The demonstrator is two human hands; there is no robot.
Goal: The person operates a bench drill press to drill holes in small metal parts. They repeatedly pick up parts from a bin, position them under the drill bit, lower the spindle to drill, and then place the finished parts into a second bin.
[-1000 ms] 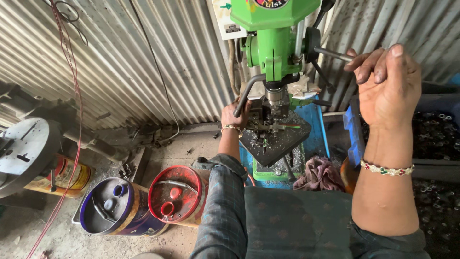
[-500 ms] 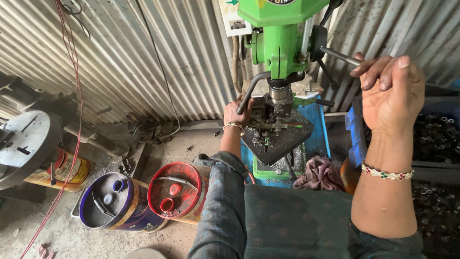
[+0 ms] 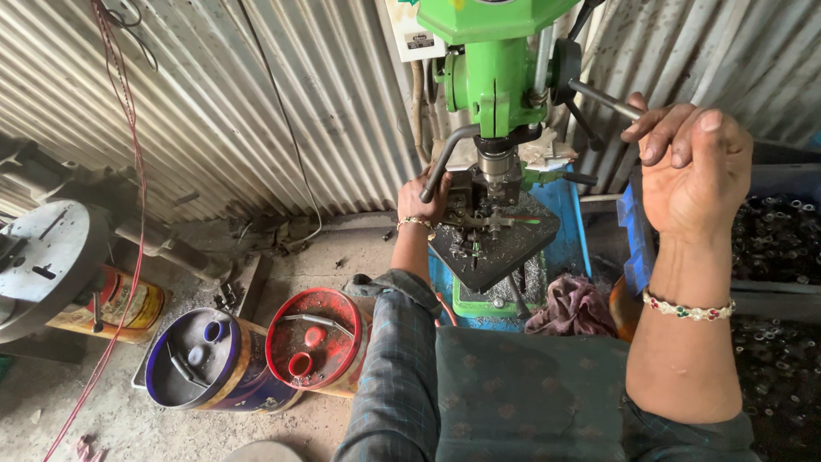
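From the head camera, looking down over the person's lap, the green drill press (image 3: pixel 500 73) stands straight ahead against the corrugated metal wall (image 3: pixel 256 103). The right hand (image 3: pixel 694 171) is raised at the machine's right side, its fingers (image 3: pixel 663 137) curled together over the end of the feed lever (image 3: pixel 603 98), a thin metal rod that runs up and to the left from the hand to the hub on the side of the head; so the lever's long axis points from the fingers back towards the machine, and this hand is the only one near it. A beaded bracelet (image 3: pixel 688 310) sits on that wrist. The left hand (image 3: pixel 421 197) is lower and further forward, at the left edge of the dark drill table (image 3: pixel 496 248), closed on a curved grey handle (image 3: pixel 445 154) that arcs up towards the spindle (image 3: pixel 496 162). A small metal workpiece (image 3: pixel 483 221) lies in the clamp directly under the spindle, just beside the left hand; its exact shape is too small to tell. Well apart on the floor to the left stand a red-topped drum (image 3: pixel 312 342) and a blue-topped drum (image 3: pixel 192 359). A crumpled rag (image 3: pixel 569 308) lies below the table.
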